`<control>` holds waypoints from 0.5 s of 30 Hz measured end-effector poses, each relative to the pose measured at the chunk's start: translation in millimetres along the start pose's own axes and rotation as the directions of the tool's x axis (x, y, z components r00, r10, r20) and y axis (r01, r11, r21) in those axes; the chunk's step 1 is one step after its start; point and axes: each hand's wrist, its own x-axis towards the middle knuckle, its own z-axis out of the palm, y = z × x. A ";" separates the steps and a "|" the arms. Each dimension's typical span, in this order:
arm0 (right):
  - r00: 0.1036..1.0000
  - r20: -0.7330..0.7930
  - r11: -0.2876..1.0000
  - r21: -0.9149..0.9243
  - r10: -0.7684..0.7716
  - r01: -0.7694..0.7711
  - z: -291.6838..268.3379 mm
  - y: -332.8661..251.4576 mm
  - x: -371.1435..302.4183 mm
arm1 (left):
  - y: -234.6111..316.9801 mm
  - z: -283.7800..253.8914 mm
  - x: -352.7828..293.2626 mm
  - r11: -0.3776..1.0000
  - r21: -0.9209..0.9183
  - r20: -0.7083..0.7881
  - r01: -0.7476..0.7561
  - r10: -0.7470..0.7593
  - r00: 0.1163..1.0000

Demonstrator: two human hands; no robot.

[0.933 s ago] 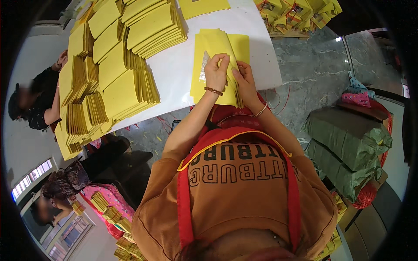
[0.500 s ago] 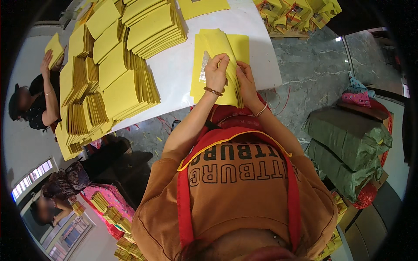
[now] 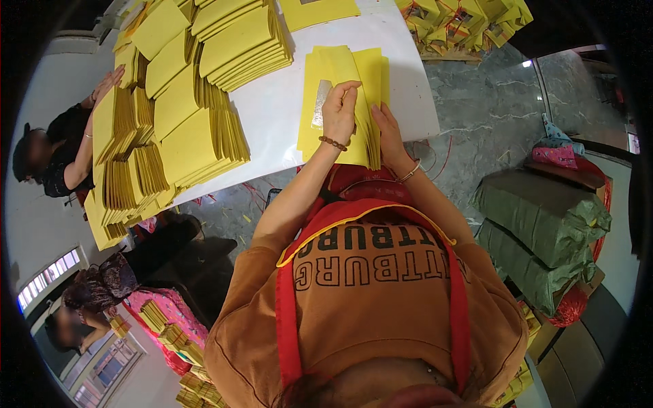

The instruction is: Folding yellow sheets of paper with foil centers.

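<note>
On the white tabletop in front of me lies a small stack of yellow paper sheets (image 3: pixel 343 64), partly folded over, with a silvery rectangular patch (image 3: pixel 320 103) on the left part. My left hand (image 3: pixel 339 112), with a beaded bracelet at the wrist, rests on the fold with its fingers curled closed on the paper. Along the right edge of the sheets is my right hand (image 3: pixel 390 138), its fingers stretched out and the palm turned toward the paper. The bottom end of the folded sheets reaches the table's near edge.
Tall rows of folded yellow paper (image 3: pixel 187 102) fill the table's left side. A co-worker's hands (image 3: pixel 107 85) touch the far-left stacks. More yellow bundles (image 3: pixel 462 27) lie beyond the table. Green wrapped bales (image 3: pixel 541 217) stand on the right. Another person (image 3: pixel 81 313) sits at lower left.
My right hand has straightened its fingers and slid slightly down along the paper's right edge. My left hand barely moved. The co-worker's raised yellow bundle is no longer seen aloft; their hands are at the stacks.
</note>
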 end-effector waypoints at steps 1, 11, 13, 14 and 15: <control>1.000 0.008 1.000 -0.009 0.000 0.000 0.1 -1.0 -0.4 | 3.7 -0.1 -0.8 0.993 -0.036 0.015 0.114 -0.113 0.993; 0.997 0.078 0.980 -0.197 -0.002 0.017 6.1 -11.7 -2.4 | 10.3 -3.3 -2.4 0.984 -0.175 0.103 0.034 -0.016 0.995; 0.997 0.030 0.997 0.013 0.072 -0.073 11.0 -18.8 -3.6 | 6.2 -7.2 -2.0 0.959 -0.270 0.151 0.084 -0.044 0.988; 0.997 0.036 0.997 0.010 0.074 -0.074 13.8 -21.9 -4.0 | 4.4 -10.4 -0.9 0.959 -0.272 0.145 0.080 -0.041 0.989; 0.996 0.028 0.996 0.037 0.082 -0.083 15.7 -25.4 -4.5 | 4.3 -13.8 1.1 0.961 -0.259 0.175 0.098 -0.053 0.983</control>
